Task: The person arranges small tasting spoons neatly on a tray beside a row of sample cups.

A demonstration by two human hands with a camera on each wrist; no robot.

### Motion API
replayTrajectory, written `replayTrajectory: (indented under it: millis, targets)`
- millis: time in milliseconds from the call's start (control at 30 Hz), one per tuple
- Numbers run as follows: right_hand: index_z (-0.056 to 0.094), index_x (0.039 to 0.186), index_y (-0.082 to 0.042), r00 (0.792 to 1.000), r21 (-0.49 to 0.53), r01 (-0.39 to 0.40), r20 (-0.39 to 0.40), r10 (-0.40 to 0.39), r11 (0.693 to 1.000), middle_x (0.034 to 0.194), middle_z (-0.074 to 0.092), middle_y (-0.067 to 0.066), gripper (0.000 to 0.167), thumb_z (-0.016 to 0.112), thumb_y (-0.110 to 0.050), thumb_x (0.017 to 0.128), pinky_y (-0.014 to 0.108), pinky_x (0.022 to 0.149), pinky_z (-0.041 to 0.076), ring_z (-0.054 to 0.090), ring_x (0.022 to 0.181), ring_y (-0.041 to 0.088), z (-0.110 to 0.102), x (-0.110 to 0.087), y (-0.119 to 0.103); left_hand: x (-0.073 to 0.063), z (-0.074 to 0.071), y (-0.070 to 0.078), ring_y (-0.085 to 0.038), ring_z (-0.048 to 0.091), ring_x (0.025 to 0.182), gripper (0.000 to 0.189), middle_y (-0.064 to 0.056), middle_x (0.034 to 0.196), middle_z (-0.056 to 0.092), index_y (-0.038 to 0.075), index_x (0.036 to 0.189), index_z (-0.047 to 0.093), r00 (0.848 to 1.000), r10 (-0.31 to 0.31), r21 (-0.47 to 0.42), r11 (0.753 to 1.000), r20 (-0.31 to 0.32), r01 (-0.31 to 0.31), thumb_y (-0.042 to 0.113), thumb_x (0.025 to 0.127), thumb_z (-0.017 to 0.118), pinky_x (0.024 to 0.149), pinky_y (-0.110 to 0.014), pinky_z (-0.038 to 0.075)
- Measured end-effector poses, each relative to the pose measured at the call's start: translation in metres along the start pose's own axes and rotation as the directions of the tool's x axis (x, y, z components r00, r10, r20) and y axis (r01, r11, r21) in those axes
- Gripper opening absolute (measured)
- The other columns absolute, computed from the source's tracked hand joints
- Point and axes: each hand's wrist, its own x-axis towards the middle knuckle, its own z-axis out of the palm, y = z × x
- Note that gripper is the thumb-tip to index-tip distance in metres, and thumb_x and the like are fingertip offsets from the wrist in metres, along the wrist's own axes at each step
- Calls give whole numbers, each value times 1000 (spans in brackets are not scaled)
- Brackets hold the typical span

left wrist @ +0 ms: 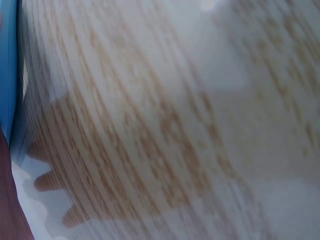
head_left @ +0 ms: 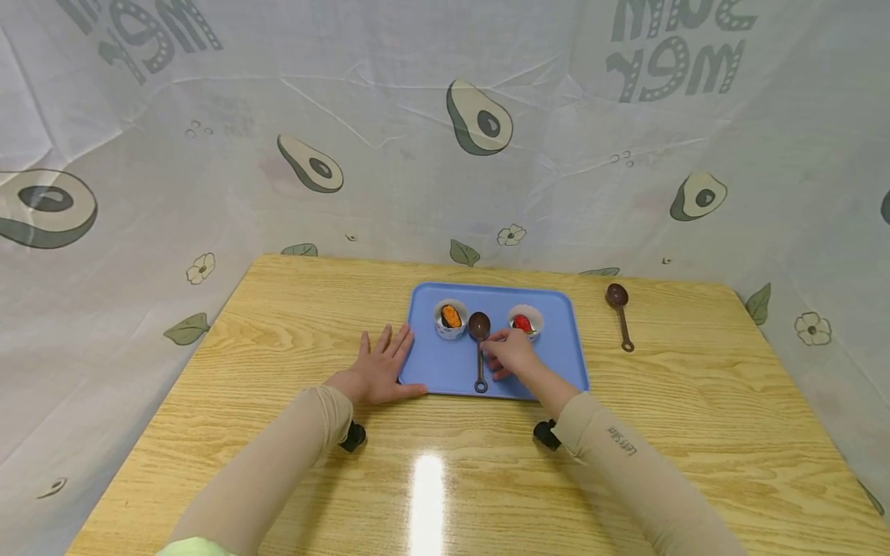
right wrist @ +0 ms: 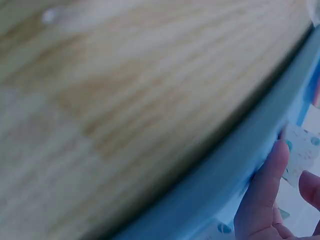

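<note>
A blue tray [head_left: 445,380] lies on the wooden table, carrying two small white cups. One cup [head_left: 451,334] contains an orange-topped, dark-wrapped piece like toy sushi [head_left: 450,316]; the other cup [head_left: 531,312] holds a red piece [head_left: 521,323]. Between them a dark brown spoon [head_left: 478,327] lies bowl-away. My right hand [head_left: 513,354] pinches its handle near the bowl; in the right wrist view the fingers [right wrist: 267,187] show beyond the tray rim, the spoon out of sight. My left hand [head_left: 381,371] spreads flat at the tray's left edge, its thumb touching the near-left corner.
A second brown spoon [head_left: 622,316] lies on the table [head_left: 667,371], right of the tray. Behind the table hangs a pale curtain [head_left: 389,177] printed with avocados. Light glares off the table's near part.
</note>
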Motion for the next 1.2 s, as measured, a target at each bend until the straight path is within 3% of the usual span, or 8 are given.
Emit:
replayTrajectory:
  millis: [233,467,667,733,833,1200]
  targets:
    - [60,110,5,999,4,51,4,-51,999,83,60,11,28,58,-16,92,29,49,52,59,58,14,-15,-8,-16,1,5,-4,-38,-4,145,101,-10,159,-3,7,151,1,1000,-2,-16,1000,-21,1,72,85,40,107,-67,-2]
    - [57,101,2,996,66,80,26,-81,995,78,59,6,27,53,-24,96,26,51,52,58,58,11,-40,-15,-30,-2,4,-5,-39,-3,145,101,-11,159,-2,6,151,2,1000,-2,-15,1000,-25,2,72,85,39,107,-68,-2]
    - [52,128,2,997,64,79,-1,-79,995,96,61,12,46,48,-32,98,25,61,55,60,66,9,-76,-24,-42,0,5,-6,-39,-2,145,101,-11,159,-1,6,151,2,1000,-2,-10,1000,-31,2,72,85,40,107,-68,-2]
    - [48,133,1,997,61,81,-16,-80,995,105,60,16,49,46,-33,98,25,64,55,61,69,8,-88,-26,-43,1,5,-5,-39,-2,145,101,-11,159,-1,6,151,2,1000,-2,-7,1000,-29,2,72,85,40,107,-68,-2]
    - [45,136,2,996,58,90,-30,-89,994,107,57,16,54,45,-36,98,24,66,55,60,68,5,-107,-26,-41,0,4,-4,-39,-3,144,101,-11,159,-2,6,151,2,1000,-2,-3,1000,-22,2,72,85,40,107,-68,-2]
    - [41,138,3,987,24,88,-134,-84,996,80,55,-8,60,44,-41,97,24,69,55,59,63,0,-166,-23,-20,-2,-3,2,-41,-1,144,102,-15,158,0,2,151,5,1000,17,-7,1000,-9,-17,70,85,43,107,-68,0]
